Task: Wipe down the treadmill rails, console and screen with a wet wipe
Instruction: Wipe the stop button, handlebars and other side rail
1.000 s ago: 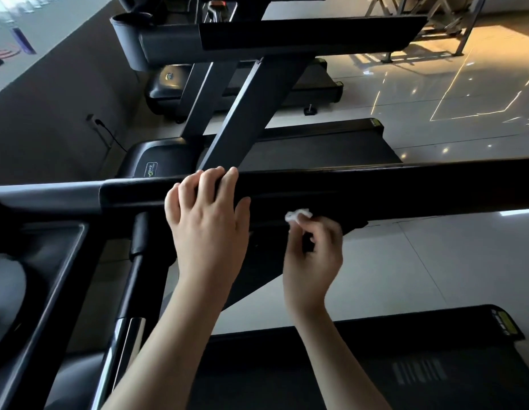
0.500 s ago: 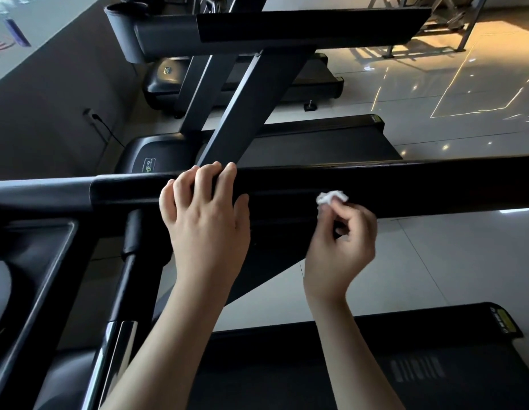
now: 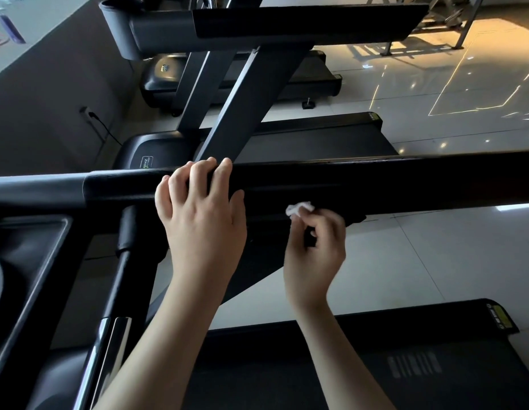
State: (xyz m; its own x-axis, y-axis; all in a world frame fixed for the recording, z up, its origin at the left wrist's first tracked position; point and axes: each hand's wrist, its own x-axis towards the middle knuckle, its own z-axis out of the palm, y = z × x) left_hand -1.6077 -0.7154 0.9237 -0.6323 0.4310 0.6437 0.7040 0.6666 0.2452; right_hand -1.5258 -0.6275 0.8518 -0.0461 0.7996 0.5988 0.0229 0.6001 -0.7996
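Landmark: long, black, matte bar-shaped handrail (image 3: 375,184) crossing the view from side to side. Its surface is finely grained, and at its left end it joins a smoother grey section.

Left hand (image 3: 201,220): fingers curled over the top of the handrail, thumb against its near face, gripping it.

Right hand (image 3: 316,247): just below the handrail's lower edge, fingers curled, thumb and fingertips pinching a small, crumpled white wet wipe (image 3: 300,208). The wipe lies against the handrail's dark underside; whether it actually touches cannot be told.

Below the handrail, toward the viewer: a dark rubbery running belt (image 3: 405,365) with a faint printed stripe block. Below it on the left: a shiny chrome tube (image 3: 109,350) and a grey moulded plastic tray (image 3: 35,261).

Beyond the handrail: a second black treadmill (image 3: 301,140) with slanted flat uprights. It stands on a glossy pale tiled floor (image 3: 434,253) that carries warm light streaks and point reflections. Beyond the handrail's left end: a plain grey wall with a plugged-in socket (image 3: 85,112).
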